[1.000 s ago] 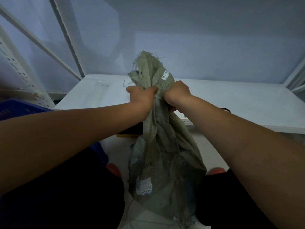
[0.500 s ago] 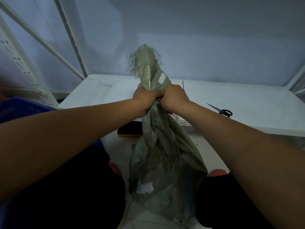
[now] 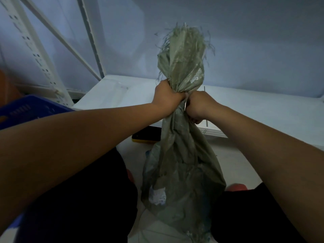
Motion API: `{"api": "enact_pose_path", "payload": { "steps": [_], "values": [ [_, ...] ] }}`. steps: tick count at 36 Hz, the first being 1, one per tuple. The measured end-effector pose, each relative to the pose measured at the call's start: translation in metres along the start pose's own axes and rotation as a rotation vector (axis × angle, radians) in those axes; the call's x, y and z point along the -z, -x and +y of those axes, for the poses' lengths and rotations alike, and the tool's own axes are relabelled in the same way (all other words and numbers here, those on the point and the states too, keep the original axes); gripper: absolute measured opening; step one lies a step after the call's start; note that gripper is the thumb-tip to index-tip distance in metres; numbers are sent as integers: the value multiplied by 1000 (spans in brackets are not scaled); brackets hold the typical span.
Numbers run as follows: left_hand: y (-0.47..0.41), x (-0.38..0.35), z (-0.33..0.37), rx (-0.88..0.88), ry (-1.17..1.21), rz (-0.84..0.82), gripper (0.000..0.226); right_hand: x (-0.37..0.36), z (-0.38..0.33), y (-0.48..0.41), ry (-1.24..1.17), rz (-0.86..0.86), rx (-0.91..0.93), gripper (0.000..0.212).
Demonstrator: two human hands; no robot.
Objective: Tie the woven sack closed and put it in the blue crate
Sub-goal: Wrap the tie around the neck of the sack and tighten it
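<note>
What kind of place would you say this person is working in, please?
Probably a storeroom or small warehouse. White metal racking with perforated uprights stands against a bare wall, a low white shelf board runs across it, and a blue crate sits at the left, while both hands grip a woven sack.

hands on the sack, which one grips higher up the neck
The left hand: its fist sits higher on the sack, right under the frayed top; the right hand clamps just below.

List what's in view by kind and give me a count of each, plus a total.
Woven sack: 1
Hands gripping its neck, left hand and right hand: 2
Blue crate: 1
Yellow-edged black object on the floor: 1
White shelf board: 1
Total: 6
</note>
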State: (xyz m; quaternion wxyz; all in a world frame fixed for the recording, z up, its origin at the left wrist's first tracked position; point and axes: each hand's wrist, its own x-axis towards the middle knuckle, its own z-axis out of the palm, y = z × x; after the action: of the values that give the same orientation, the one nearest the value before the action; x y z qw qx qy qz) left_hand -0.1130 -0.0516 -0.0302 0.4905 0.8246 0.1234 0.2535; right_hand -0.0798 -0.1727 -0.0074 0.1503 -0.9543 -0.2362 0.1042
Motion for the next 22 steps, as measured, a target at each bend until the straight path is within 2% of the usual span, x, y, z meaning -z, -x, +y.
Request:
{"api": "enact_pose_path", "payload": {
  "steps": [9, 13, 17, 22],
  "values": [
    [-5, 9, -10, -135, -139, -42, 25, 1, 2, 1, -16, 46, 14, 18],
    [-4, 12, -7, -147, -117, -55, 34, -1, 3, -5, -232, 24, -29, 14],
    [-5, 13, -3, -138, -93, -39, 41, -5, 9, -12, -462, -56, -74, 25],
    [-10, 15, -10, 17, -34, -124, 54, -5, 13, -8, -675, -135, -105, 29]
  ]
}}
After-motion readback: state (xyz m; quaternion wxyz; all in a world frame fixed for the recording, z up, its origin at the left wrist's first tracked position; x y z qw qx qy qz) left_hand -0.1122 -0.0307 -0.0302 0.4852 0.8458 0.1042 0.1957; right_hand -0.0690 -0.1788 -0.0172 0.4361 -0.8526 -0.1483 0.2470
